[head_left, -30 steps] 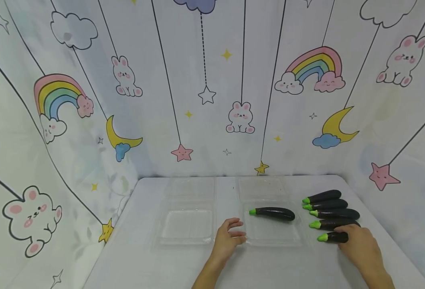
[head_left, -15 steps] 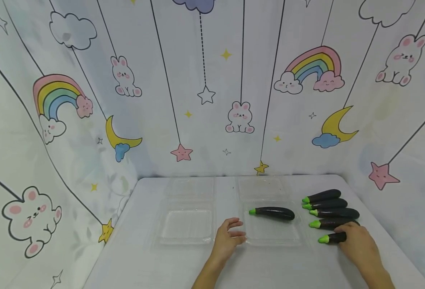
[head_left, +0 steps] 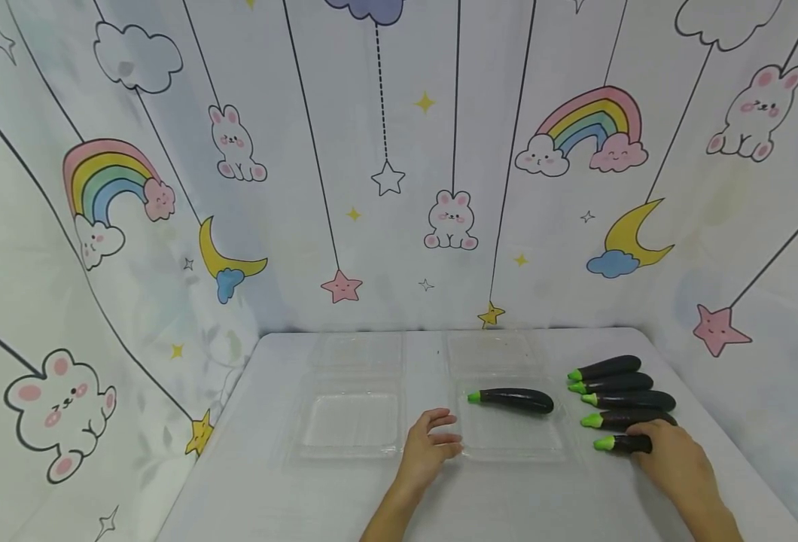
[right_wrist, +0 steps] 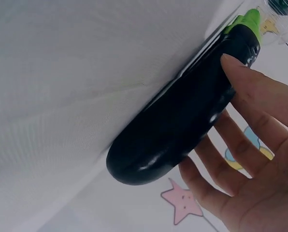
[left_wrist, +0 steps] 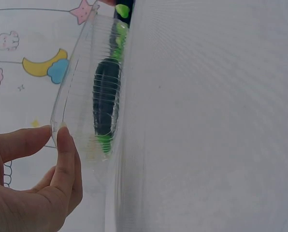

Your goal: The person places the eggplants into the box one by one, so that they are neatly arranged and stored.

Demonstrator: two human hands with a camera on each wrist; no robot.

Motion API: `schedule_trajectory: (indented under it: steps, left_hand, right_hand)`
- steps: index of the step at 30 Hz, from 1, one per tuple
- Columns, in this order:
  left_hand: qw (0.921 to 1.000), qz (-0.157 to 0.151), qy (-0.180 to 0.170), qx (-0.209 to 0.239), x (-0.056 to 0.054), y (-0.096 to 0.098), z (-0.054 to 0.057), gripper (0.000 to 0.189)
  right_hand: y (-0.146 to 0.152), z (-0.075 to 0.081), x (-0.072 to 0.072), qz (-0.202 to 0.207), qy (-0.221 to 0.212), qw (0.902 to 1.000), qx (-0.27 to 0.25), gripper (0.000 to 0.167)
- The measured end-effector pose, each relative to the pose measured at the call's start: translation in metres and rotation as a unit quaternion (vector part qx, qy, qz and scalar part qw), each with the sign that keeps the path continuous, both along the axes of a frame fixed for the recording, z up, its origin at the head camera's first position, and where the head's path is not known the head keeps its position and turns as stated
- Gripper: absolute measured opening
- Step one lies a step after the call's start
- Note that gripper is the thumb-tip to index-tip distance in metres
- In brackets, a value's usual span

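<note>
My left hand pinches the left rim of a clear plastic box between thumb and fingers, as the left wrist view also shows. Inside that box lies one dark eggplant with a green stem end. On the right, my right hand holds another eggplant, the nearest of a group, its green end pointing left. The right wrist view has the thumb on one side and fingers along the other; the eggplant lies at the table surface. Beyond it are several more eggplants in a column.
A second clear plastic box stands left of my left hand, its raised or folded-back lid behind it. The first box has a similar lid. A printed cloth wall borders the white table behind and at both sides.
The eggplant in my right hand shifts slightly right, then back left, with a small turn. My left hand and the boxes stay in place.
</note>
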State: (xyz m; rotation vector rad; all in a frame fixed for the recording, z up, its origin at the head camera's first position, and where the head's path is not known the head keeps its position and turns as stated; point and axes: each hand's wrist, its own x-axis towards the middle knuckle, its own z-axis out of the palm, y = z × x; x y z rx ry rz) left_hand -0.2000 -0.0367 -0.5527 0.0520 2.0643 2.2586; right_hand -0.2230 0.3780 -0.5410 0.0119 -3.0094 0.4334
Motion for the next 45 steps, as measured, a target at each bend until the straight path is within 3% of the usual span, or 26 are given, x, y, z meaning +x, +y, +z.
schedule_trajectory:
  steps: [32,45]
  left_hand:
    - [1.0000,0.000,0.000,-0.004,0.001,0.000,0.001,0.062]
    - [1.0000,0.002,-0.006,0.003,0.001,0.000,0.000,0.060]
  right_hand:
    - [-0.012,0.023,0.005,0.003,0.075,0.9972,-0.008,0.041]
    - [-0.024,0.036,0.005,0.008,0.076,0.9969,-0.017,0.043]
